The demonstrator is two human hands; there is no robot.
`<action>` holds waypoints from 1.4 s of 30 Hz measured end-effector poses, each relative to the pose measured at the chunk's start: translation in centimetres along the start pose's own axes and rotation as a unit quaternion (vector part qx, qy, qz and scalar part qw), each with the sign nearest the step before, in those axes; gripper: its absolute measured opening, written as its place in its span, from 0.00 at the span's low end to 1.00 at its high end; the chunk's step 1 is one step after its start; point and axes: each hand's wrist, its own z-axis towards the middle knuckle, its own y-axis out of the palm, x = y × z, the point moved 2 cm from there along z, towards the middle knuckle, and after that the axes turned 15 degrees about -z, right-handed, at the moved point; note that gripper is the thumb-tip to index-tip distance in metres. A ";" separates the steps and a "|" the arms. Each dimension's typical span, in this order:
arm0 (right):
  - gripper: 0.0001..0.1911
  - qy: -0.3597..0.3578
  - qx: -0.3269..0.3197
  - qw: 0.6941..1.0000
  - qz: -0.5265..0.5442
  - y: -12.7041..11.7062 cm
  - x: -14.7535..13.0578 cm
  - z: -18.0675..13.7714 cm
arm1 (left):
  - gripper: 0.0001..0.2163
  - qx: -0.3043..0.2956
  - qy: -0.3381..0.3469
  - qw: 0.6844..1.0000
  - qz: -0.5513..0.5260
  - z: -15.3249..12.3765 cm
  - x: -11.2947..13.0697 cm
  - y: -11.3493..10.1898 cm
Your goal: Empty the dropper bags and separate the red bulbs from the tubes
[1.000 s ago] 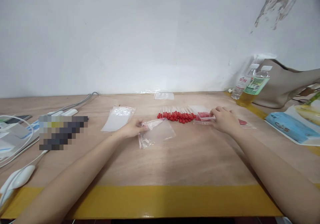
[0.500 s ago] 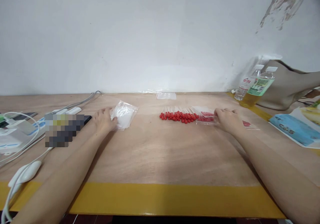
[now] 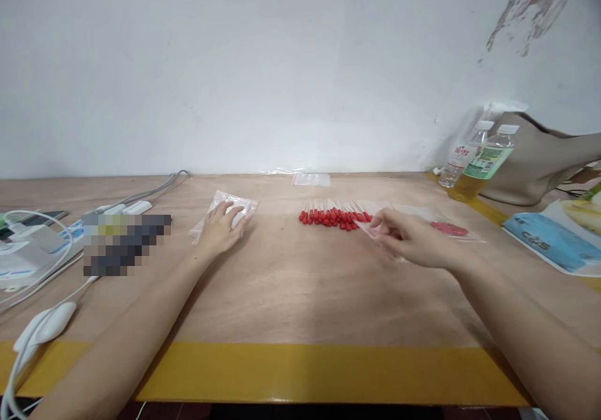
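My left hand lies flat, fingers spread, on a stack of clear zip bags at the left of the wooden table. A row of red-tipped sticks lies in the middle, toward the back. My right hand hovers just right of that row, blurred by motion. Its fingers are pinched on the edge of a small clear bag. Another small bag with red tips inside lies flat to the right of this hand.
White cables, chargers and a phone crowd the left edge. Two bottles, a beige bag and a blue pack stand at the right. One clear bag lies by the wall. Yellow tape marks the front edge.
My left hand carried a clear bag from the middle to the stack at the left and now rests flat on it. My right hand drew leftward and nearer, bringing the small bag along.
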 end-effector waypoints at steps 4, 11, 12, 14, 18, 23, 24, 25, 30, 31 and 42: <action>0.05 -0.012 -0.054 0.982 0.183 4.9 -3.5 1.3 | 0.18 -0.131 -0.075 0.937 -0.316 -1.6 5.5 1.7; 0.09 -0.025 -0.010 0.972 0.232 10.3 -6.6 4.6 | 0.16 -0.276 -0.294 0.741 -0.538 -3.8 11.3 5.8; 0.09 -0.028 -0.008 0.970 0.242 10.6 -6.8 4.9 | 0.15 -0.272 -0.301 0.736 -0.542 -3.8 11.5 5.9; 0.11 -0.028 -0.003 0.967 0.251 11.2 -7.0 5.5 | 0.14 -0.258 -0.306 0.731 -0.554 -3.7 11.6 6.1; 0.09 -0.012 0.003 0.968 0.250 11.5 -6.9 6.1 | 0.19 -0.232 -0.297 0.723 -0.579 -3.7 11.3 6.1; 0.05 -0.169 0.085 0.979 0.077 8.8 -6.7 5.3 | 0.22 -0.224 -0.286 0.719 -0.593 -4.0 10.8 6.1; 0.07 -0.211 0.111 0.971 0.024 8.3 -6.7 5.0 | 0.22 -0.228 -0.282 0.714 -0.599 -4.0 10.7 6.2; 0.09 -0.247 0.130 0.960 -0.025 7.9 -6.7 4.8 | 0.23 -0.233 -0.277 0.709 -0.605 -4.1 10.6 6.2; 0.12 -0.335 0.165 0.907 -0.193 8.0 -6.8 4.6 | 0.25 -0.247 -0.252 0.703 -0.617 -4.1 10.4 6.2; 0.11 -0.345 0.171 0.898 -0.213 8.2 -6.9 4.7 | 0.26 -0.250 -0.245 0.704 -0.618 -4.1 10.4 6.2; 0.11 -0.380 0.193 0.863 -0.270 9.0 -6.8 5.1 | 0.17 -0.218 0.028 0.855 -0.470 -4.2 9.2 5.9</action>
